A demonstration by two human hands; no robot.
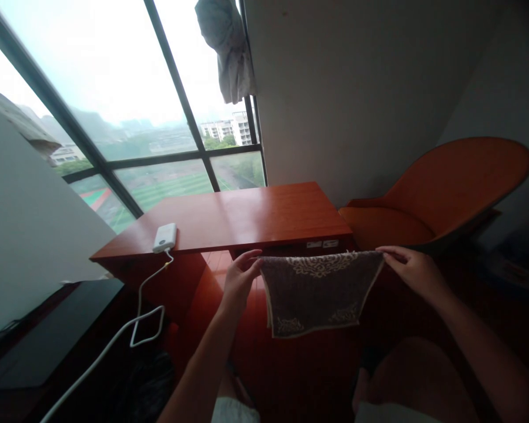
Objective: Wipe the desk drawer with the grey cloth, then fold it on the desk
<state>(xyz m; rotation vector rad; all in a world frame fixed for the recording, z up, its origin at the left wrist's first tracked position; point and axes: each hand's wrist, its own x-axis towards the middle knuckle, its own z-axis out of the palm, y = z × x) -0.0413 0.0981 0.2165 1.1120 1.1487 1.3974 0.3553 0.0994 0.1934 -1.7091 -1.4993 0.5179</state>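
Between my two hands hangs a dark brown towel [317, 294] with a cream scroll pattern and pale edging. It looks folded along the top, and its lower edge falls free in the air. My left hand [242, 273] pinches the upper left corner between thumb and fingers. At the upper right corner my right hand [408, 267] is closed in the same kind of pinch. The top edge is stretched nearly straight, in front of the near side of a reddish wooden desk [255, 214].
On the desk's left end lies a white power bank [165, 237] with a white cable [136, 320] trailing down to the lower left. An orange chair [462, 182] stands right of the desk. A dark flat surface [57, 335] is at left. Behind is a large window [127, 76].
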